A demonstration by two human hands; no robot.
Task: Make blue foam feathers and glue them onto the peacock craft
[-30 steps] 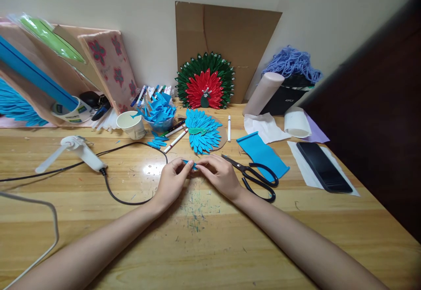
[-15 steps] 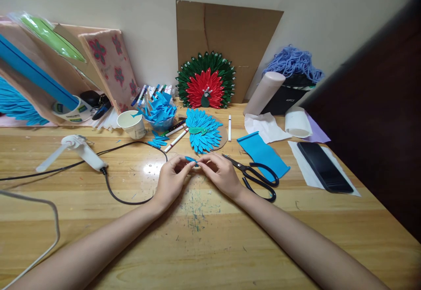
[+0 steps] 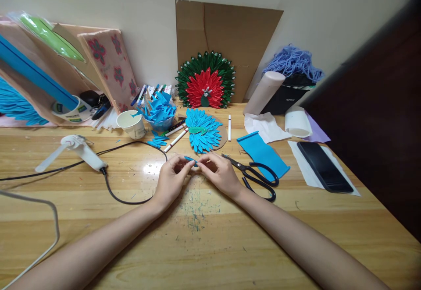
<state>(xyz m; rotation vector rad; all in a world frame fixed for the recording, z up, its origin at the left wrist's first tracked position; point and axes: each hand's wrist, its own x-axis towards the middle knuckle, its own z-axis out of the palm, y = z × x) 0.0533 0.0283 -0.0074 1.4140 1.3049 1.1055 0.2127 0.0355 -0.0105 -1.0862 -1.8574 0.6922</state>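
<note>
My left hand [image 3: 174, 179] and my right hand [image 3: 221, 174] meet over the table, both pinching one small blue paper petal [image 3: 190, 160]. Its pointed end shows above my left thumb, while the rest is partly hidden by fingertips. Just beyond the hands lies a cardboard disc [image 3: 224, 134] covered with layered blue petals [image 3: 205, 139], a green bird-shaped piece [image 3: 198, 130] on top. Black-handled scissors [image 3: 250, 169] rest beside my right hand, partly over a blue paper strip [image 3: 263, 152]. Several loose blue petals [image 3: 158, 140] lie beyond my left hand.
A white glue gun [image 3: 82, 152] with a black cable lies at left. Behind it stand a paper cup [image 3: 131, 125] and a clear tub of blue scraps [image 3: 161, 112]. A green-and-red peacock [image 3: 205, 82] leans on cardboard [image 3: 226, 31]. A phone [image 3: 324, 167] lies at right.
Both hands stay almost in place. The blue petal between the fingertips has shifted very slightly.
</note>
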